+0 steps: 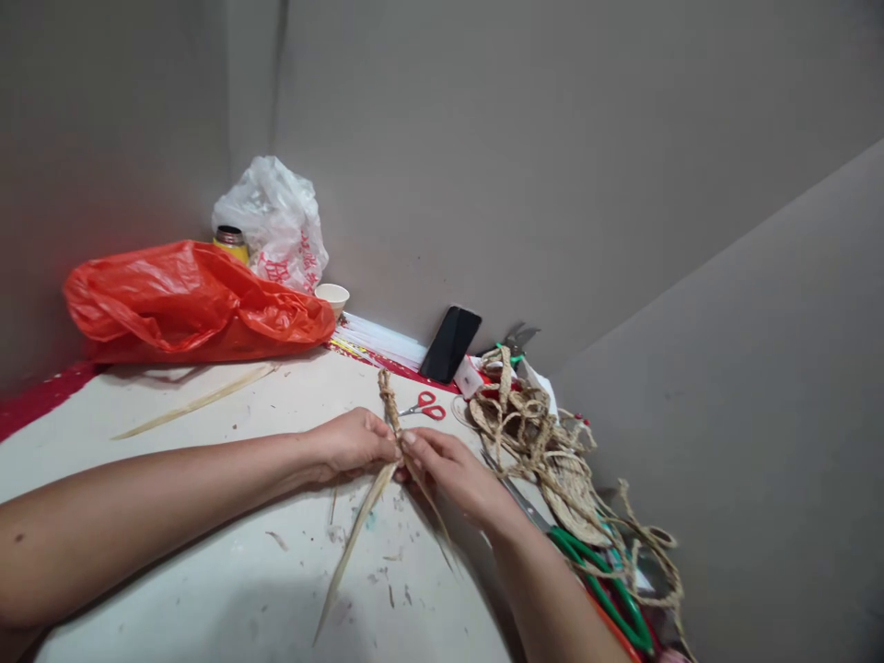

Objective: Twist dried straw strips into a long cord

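Note:
Between my two hands is a short braid of straw-coloured dried fibre [389,402], its knotted end pointing away from me. My left hand [359,444] pinches it from the left, thumb and fingers closed at its lower part. From the right, my right hand [446,463] grips the same spot with closed fingers. Two loose ends trail toward me below the hands: a wide pale strand [354,552] and a thinner one [435,516]. Small red-handled scissors [426,405] lie just beyond my right hand. The fingertips partly hide the braid where they meet.
A heap of braided cord [545,433] lies at the right with large green-handled scissors [608,575]. A phone [451,344] leans on the wall. A red plastic bag [186,304], a white bag [276,221], a yellow jar [231,241] and a paper cup [332,296] stand at back left. A loose strip [200,401] lies left.

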A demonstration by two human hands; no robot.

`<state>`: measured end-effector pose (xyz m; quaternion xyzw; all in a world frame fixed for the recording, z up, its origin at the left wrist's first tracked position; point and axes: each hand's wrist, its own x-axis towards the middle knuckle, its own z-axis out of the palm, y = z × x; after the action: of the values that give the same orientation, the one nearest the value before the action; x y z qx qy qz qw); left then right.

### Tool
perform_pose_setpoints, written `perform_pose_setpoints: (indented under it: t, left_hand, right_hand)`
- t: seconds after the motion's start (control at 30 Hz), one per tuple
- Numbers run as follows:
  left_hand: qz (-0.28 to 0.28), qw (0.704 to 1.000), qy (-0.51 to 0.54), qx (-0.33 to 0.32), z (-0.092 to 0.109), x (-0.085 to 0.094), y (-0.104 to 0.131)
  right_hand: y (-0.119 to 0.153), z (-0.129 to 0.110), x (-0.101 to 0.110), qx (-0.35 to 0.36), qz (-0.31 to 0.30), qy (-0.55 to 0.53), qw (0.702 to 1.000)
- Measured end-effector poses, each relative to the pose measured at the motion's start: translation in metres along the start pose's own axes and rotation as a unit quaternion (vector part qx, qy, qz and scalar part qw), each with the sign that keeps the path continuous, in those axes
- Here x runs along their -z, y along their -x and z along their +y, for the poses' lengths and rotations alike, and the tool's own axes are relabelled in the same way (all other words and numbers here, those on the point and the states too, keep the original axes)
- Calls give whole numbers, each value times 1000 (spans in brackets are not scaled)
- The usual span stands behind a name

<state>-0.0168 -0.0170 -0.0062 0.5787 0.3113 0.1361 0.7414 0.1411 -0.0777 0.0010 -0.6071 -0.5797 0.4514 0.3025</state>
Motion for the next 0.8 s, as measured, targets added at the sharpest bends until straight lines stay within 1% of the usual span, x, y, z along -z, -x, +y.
perform_pose_setpoints:
  t: [0.03, 0.07, 0.1, 0.23, 0.4, 0.47, 0.6, 0.7, 0.8]
  left_hand:
    - [-3, 1000, -1, -4, -1, 0, 0]
    - [-1, 1000, -4, -6, -2, 0, -1]
    - [5, 1000, -7, -5, -4, 0, -2]
    - [36, 999, -30, 5, -14, 1, -6]
    - [56, 997, -46, -9, -20, 1, -9]
    - [57, 997, -47, 6, -17, 1, -7]
    - [43, 997, -55, 43, -6, 4, -2]
    - [31, 995, -86, 29, 2, 13, -1]
    - [1, 993, -116, 28, 7, 22, -3]
  right_hand:
    - [-4, 4, -5, -23, -43, -44, 998]
    - [-6, 7, -8, -42, -69, -75, 994]
    - [-7, 9, -11, -56, -80, -90, 991]
    - [-10, 16, -10, -72, -76, -84, 991]
    - [-18, 28, -6, -36, -102, -97, 989]
    - [-18, 28, -7, -35, -102, -114, 988]
    - [-15, 22, -7, -65, -98, -166, 979]
    - [-15, 20, -5, -68, -113, -215, 968]
    - [-16, 20, -4, -71, -130, -247, 957]
